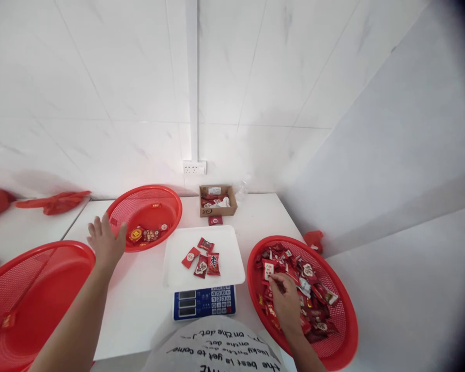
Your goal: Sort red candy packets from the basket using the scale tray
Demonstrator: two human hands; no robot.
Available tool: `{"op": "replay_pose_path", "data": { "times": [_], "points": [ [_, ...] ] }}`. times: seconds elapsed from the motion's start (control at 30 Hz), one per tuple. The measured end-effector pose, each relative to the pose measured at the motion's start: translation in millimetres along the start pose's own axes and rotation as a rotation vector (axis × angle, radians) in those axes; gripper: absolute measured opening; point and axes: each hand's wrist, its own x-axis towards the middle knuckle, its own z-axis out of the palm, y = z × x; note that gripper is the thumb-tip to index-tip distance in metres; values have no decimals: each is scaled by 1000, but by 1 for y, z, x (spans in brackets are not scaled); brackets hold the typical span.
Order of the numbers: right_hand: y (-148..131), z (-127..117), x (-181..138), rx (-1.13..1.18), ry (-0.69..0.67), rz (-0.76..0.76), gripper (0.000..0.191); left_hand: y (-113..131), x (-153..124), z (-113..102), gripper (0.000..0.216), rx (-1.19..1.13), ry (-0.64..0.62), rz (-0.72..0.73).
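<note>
Pinches a white-labelled packet (pixel 268 268) in the fingertips of the right hand (pixel 284 298), over the heaped basket (pixel 345 312) just right of the scale (pixel 203 282); holds the left hand (pixel 107 242) released, with fingers spread and nothing visible in it, by the basket (pixel 145 211) beyond and left of the scale, unclear whether touching the rim; seems busy with picking a single packet from the heap, with four loose packets (pixel 213 265) lying on the scale; probably calls next for a steady pinch and a lift clear of the heap.
</note>
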Motion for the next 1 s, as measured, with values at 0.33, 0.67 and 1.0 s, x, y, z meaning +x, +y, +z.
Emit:
{"op": "replay_pose_path", "data": {
  "times": [0.33,0.67,1.0],
  "points": [
    [42,9,-24,-97,46,21,30,-88,-3,8,70,184,-219,-229],
    [36,20,-36,-135,161,42,35,-75,52,-38,74,-77,93,-68],
    [-91,82,-77,202,-344,-121,16,14,-111,41,49,-679,-1123,133]
  ]
}}
